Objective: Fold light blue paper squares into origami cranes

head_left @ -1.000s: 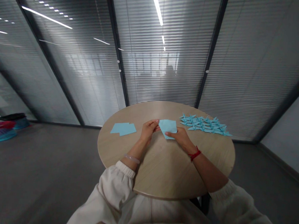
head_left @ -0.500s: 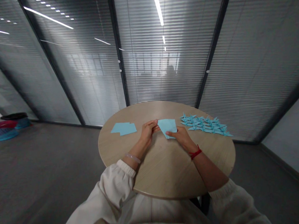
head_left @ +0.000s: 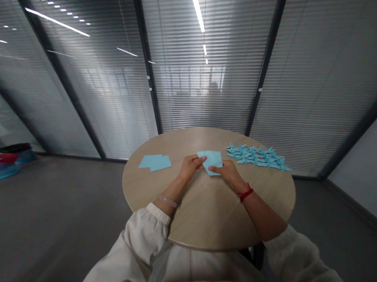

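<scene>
The folded blue paper (head_left: 213,160) is between the two hands, over the middle of the round tabletop (head_left: 202,222). The left hand (head_left: 191,166) is nearly closed, and its thumb and fingers pinch the left edge of the paper. The right hand (head_left: 229,171) (the one with a red bracelet (head_left: 245,193) on its wrist) is partly closed on the right side, with its thumb on top and its other fingers mostly hidden. Holding the paper from both sides probably stops something so thin from slipping or flopping. I can't tell if it touches the wood. On the left lie flat blue sheets (head_left: 155,162), one partly over another, maybe put there so the left hand can get them easily. On the right sit lots of blue paper cranes (head_left: 257,156), packed close in rows, likely so they take up little room. They are near the right hand but don't touch it, so they should not get squashed.
</scene>
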{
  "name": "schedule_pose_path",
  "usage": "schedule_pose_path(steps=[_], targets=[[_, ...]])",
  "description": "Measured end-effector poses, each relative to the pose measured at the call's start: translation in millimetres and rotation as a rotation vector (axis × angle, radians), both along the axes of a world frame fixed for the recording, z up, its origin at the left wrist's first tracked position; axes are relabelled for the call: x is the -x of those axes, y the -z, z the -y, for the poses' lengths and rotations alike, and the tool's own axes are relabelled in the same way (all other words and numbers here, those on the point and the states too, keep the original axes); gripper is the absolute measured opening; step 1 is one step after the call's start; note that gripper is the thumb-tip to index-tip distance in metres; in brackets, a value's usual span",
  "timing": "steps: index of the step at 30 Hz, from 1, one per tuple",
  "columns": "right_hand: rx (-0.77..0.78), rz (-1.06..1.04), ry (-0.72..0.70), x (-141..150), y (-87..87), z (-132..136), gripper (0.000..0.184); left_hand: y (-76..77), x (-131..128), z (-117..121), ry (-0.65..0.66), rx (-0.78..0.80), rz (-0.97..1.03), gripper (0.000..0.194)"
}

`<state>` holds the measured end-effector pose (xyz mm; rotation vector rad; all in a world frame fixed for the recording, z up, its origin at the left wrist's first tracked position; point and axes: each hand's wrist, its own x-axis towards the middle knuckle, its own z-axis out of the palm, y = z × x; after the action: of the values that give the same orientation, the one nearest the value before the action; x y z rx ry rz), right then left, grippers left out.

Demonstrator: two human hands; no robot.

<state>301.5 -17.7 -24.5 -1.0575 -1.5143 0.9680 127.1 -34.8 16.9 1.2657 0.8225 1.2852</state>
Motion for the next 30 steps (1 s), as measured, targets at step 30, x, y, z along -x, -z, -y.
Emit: schedule_pose_path(steps=[30], targets=[[0.024,-0.041,-0.016,-0.2,-5.8,5.8,0.043,-0.9,0.1,-1.1,-0.046,-0.082,-0.166,0.045]])
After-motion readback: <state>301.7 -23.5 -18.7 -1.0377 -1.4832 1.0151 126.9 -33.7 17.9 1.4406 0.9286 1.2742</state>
